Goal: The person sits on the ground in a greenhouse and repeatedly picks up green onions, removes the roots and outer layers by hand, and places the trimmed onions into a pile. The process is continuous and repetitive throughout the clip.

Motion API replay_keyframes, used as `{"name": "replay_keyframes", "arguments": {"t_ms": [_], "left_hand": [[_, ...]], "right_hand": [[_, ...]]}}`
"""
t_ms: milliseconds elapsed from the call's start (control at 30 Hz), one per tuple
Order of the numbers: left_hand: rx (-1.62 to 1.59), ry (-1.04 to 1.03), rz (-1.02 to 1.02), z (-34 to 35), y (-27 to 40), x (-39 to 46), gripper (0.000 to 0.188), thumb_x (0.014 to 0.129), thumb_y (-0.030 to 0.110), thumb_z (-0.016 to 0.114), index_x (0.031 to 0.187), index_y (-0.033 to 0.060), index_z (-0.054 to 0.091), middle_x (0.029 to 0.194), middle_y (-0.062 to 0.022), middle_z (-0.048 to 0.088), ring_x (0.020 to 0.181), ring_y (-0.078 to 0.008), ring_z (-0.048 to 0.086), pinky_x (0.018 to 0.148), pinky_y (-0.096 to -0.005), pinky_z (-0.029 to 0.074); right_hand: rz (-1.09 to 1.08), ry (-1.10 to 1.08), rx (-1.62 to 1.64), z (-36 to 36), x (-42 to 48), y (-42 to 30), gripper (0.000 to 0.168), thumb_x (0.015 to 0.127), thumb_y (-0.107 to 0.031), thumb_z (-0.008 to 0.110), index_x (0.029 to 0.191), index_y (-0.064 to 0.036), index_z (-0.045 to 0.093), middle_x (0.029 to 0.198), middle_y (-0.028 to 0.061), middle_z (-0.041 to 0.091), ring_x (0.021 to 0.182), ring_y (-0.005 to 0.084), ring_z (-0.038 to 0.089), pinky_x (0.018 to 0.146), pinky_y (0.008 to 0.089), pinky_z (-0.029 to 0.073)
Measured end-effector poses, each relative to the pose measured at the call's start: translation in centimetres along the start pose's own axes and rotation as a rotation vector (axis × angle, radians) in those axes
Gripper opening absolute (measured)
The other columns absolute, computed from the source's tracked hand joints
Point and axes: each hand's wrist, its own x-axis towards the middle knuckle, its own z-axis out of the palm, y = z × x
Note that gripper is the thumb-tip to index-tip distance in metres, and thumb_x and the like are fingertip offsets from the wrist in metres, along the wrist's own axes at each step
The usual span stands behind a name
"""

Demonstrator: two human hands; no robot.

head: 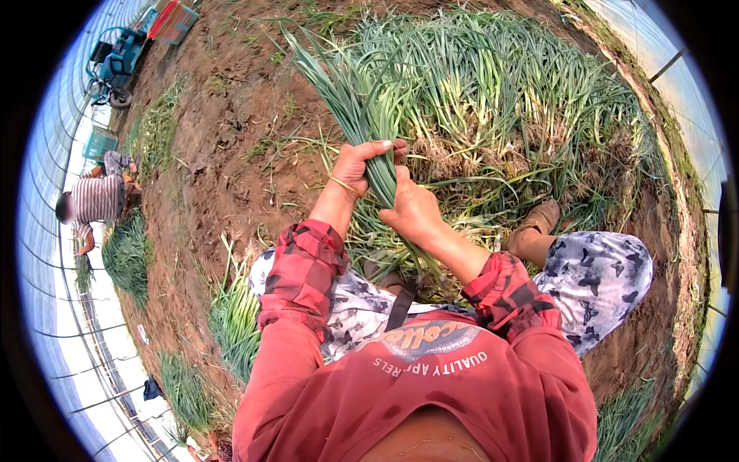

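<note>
A bunch of long green leafy stalks, like garlic or scallion plants (351, 101), runs from the upper left down between my hands. My left hand (353, 167) is closed round its middle, with the thumb across the leaves. Just below and to the right, my right hand (413, 208) grips the same bunch, and thinner, paler ends come out beneath it near my lap. A large heap of the same plants (496, 75) lies in front of me, with roots showing along its near side. Loose leaves and stalks (369, 231) cover the ground under my hands.
Another pile of plants (239, 323) lies by my left knee. At the far left a person in a striped top (98, 199) crouches beside a green pile (128, 257). Beyond stand a teal crate (99, 143) and a teal vehicle (118, 60) with a red crate (172, 22).
</note>
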Motion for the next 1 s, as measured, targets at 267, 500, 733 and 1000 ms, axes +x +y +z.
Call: {"name": "replay_keyframes", "arguments": {"t_ms": [267,500,733,1000], "left_hand": [[-0.015,-0.059,0.018,0.3,-0.2,0.3,0.017,0.071,0.005,0.062,0.083,-0.0049,0.059,0.076,-0.0123,0.061,0.068,-0.0221,0.062,0.065,-0.0338,0.053],[0.142,-0.027,0.11,1.7,1.6,-0.4,0.017,0.072,0.006,0.064,0.085,-0.0012,0.056,0.068,-0.0083,0.059,0.055,-0.018,0.059,0.051,-0.0292,0.051],[0.258,-0.09,0.073,4.3,1.6,-0.7,0.022,0.071,0.003,0.062,0.09,0.0022,0.051,0.065,-0.005,0.054,0.051,-0.0167,0.055,0.048,-0.0294,0.047],[0.303,-0.058,0.075,4.8,1.4,-0.2,0.012,0.075,0.007,0.061,0.084,0.0015,0.054,0.06,-0.0042,0.053,0.048,-0.0153,0.053,0.043,-0.0285,0.044]], "right_hand": [[0.042,0.054,0.351,0.8,0.0,1.5,0.072,0.061,-0.027,0.073,0.115,0.001,0.034,0.083,0.0159,0.06,0.078,0.0269,0.061,0.071,0.0326,0.048],[-0.31,0.527,0.507,-7.6,2.5,0.8,0.02,0.079,-0.018,0.062,0.091,-0.003,0.061,0.082,0.0113,0.061,0.071,0.0225,0.06,0.064,0.0289,0.047],[-0.366,0.434,0.105,-10.1,7.1,-0.9,0.021,0.074,-0.011,0.065,0.093,-0.003,0.061,0.088,0.0085,0.055,0.079,0.0174,0.057,0.072,0.0292,0.046],[-0.537,0.577,-0.179,-10.3,5.2,-0.2,0.014,0.064,-0.005,0.064,0.075,-0.002,0.056,0.089,0.0079,0.054,0.077,0.0249,0.058,0.063,0.0321,0.049]]}}
